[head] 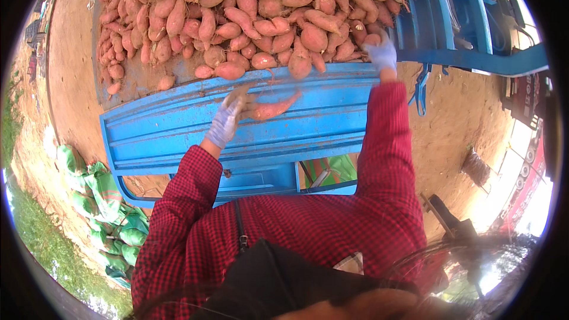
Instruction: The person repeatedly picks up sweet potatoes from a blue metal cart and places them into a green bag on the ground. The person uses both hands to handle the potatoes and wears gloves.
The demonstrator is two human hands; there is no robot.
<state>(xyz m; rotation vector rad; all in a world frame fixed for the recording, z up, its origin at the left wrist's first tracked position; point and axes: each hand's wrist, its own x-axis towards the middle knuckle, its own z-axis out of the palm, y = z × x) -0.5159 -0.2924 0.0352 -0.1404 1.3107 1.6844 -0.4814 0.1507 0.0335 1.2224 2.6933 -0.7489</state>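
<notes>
A large heap of reddish sweet potatoes lies on the bed of a blue vehicle, behind its lowered-looking blue metal side panel. My left hand, in a pale glove with a soiled palm, is over the panel, with one long sweet potato at its fingers; the blur hides how firmly it is held. At the right end of the heap, my right hand, gloved too and blurred, reaches in against a sweet potato. Whether its fingers grip that one cannot be told.
Blue metal framework stands to the right of the heap. Full green sacks are piled on the ground at the left. A brown sack-like bundle rests on the dirt at the right, with a red vehicle beyond.
</notes>
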